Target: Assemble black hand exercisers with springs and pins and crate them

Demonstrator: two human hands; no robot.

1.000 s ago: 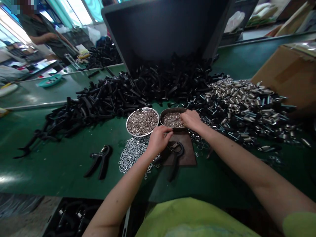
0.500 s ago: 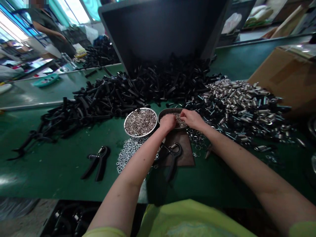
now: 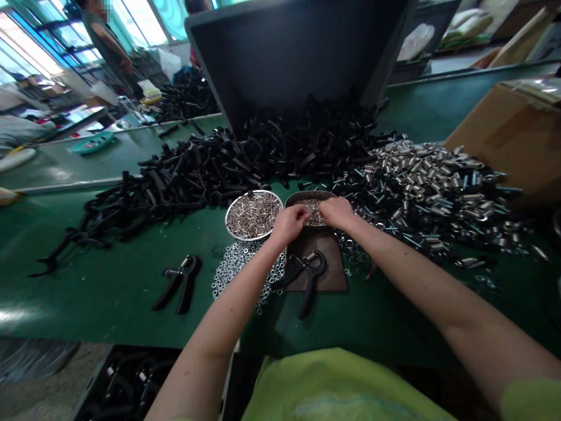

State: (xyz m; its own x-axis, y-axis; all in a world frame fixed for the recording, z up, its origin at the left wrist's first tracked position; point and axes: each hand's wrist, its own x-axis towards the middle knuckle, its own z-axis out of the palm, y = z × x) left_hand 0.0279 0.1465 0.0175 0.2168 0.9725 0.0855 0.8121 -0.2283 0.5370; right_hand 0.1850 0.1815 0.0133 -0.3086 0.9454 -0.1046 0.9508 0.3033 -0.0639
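My left hand (image 3: 291, 223) is at the left side of a dark oval tin (image 3: 313, 227) of small metal parts, fingertips pinched together. My right hand (image 3: 337, 211) reaches over the tin's right side with its fingers closed and bent down. What either hand pinches is too small to make out. Just left stands a white-rimmed bowl (image 3: 227, 219) full of small metal pins. Below my hands a black hand grip with a spring (image 3: 312, 272) lies on a brown board (image 3: 335, 272). A second hand grip (image 3: 180, 283) lies farther left on the green table.
Metal nuts (image 3: 236, 263) lie in a heap under my left forearm. Black handles (image 3: 184, 169) spill from a large grey bin (image 3: 289, 52). Springs and bolts (image 3: 429, 175) are piled at the right, beside a cardboard box (image 3: 517, 134). A person (image 3: 107, 47) stands at the back left.
My left hand has drawn back a little to the left, from inside the tin to its edge. My right hand stays over the tin. The whole view has shifted slightly.
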